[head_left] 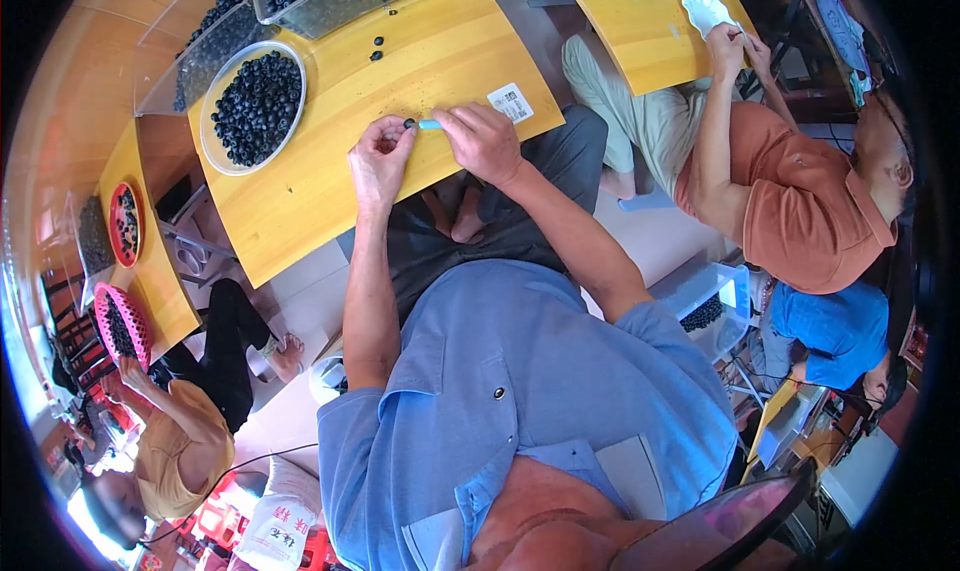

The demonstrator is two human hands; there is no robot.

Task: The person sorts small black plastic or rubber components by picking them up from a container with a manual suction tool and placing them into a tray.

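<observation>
Between the thumb and forefinger of my left hand (pixel 382 163) is a dark blueberry (pixel 409 123). My right hand (pixel 480 143) pinches a small tool with a light blue handle (pixel 430 125), which points at the berry; its tip is too small to make out. Both hands are close together over the near part of the yellow wooden table (pixel 330 141). To their left stands a round clear bowl (pixel 207 131) full of blueberries (pixel 257 106). A couple of loose blueberries (pixel 377 56) lie on the tabletop beyond my hands, with tiny dark crumbs scattered around.
At the table's far edge stand a clear rectangular bin (pixel 350 6) and another clear bin (pixel 150 86) with blueberries. A white label (pixel 510 102) lies at the right. Co-workers sit at the right (pixel 790 191) and lower left (pixel 185 441), near a pink basket (pixel 145 326) and a red tray (pixel 138 226).
</observation>
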